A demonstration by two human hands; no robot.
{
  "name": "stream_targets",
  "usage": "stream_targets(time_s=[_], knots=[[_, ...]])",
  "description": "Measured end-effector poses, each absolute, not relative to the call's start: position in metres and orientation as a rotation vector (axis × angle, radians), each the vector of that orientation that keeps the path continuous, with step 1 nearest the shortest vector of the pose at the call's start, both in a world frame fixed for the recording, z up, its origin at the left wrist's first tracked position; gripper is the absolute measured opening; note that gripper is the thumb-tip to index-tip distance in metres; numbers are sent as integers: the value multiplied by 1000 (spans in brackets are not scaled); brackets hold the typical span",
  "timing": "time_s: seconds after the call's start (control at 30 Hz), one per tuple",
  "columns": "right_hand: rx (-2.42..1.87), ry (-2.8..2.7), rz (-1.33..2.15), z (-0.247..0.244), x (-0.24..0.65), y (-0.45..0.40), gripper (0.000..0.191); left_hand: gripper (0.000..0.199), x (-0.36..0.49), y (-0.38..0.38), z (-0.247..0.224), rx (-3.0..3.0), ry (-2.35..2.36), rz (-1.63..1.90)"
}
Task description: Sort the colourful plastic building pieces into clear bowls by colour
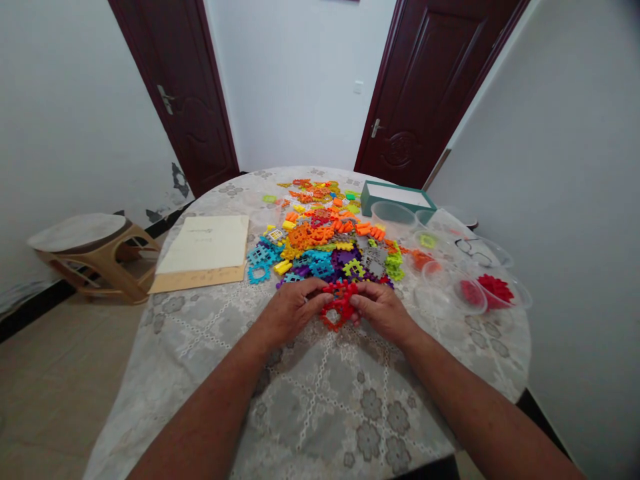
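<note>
Two bare hands meet at the near edge of a large heap of multicoloured plastic pieces [323,257], both on the same small cluster of red plastic toothed pieces [344,308]. The left hand [295,305] has its grip closed, thumb and fingers pinching the cluster's left side; the right hand [383,310] pinches the right side in the same way. One red piece hangs lowest, with an opening in its middle. The cluster is above the middle of a rounded worktop [310,400], covered by a pale, flower-patterned cloth. Within the heap, blue and purple pieces lie toward the front, orange ones behind, grey and lime-green ones to the right. Left of it, a cream paper sheet or booklet [205,243] rests over a tan paper envelope [200,283]. Behind and to the right sits a dark green rectangular box [397,208] with a white interior. Several clear round plastic tubs spread along the right side, near red toothed plastic gears [495,291] and a pair of thin-framed eyeglasses [473,253].
</note>
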State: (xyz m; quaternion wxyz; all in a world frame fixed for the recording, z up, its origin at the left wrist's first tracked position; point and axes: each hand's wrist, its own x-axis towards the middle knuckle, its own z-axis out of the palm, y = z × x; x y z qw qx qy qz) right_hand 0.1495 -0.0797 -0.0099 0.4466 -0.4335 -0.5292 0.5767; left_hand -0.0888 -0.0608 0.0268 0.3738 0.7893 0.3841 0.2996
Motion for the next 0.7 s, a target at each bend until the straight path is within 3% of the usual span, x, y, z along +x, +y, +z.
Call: stream_targets(time_s=[0.2, 0.4, 0.6, 0.7], knots=[[-1087, -1144, 1338, -8, 168, -71, 31, 43, -112, -50, 16, 2368, 1093, 633], [-1080, -1038, 1340, -5, 176, -68, 37, 24, -97, -44, -6, 2520, 1146, 446], [-1103, -1039, 1341, -6, 173, -68, 37, 21, -97, -44, -1, 2294, 1241, 636], [-1119, -1045, 1352, -7, 173, -68, 35, 35, -99, -46, 4, 2062, 1323, 769]])
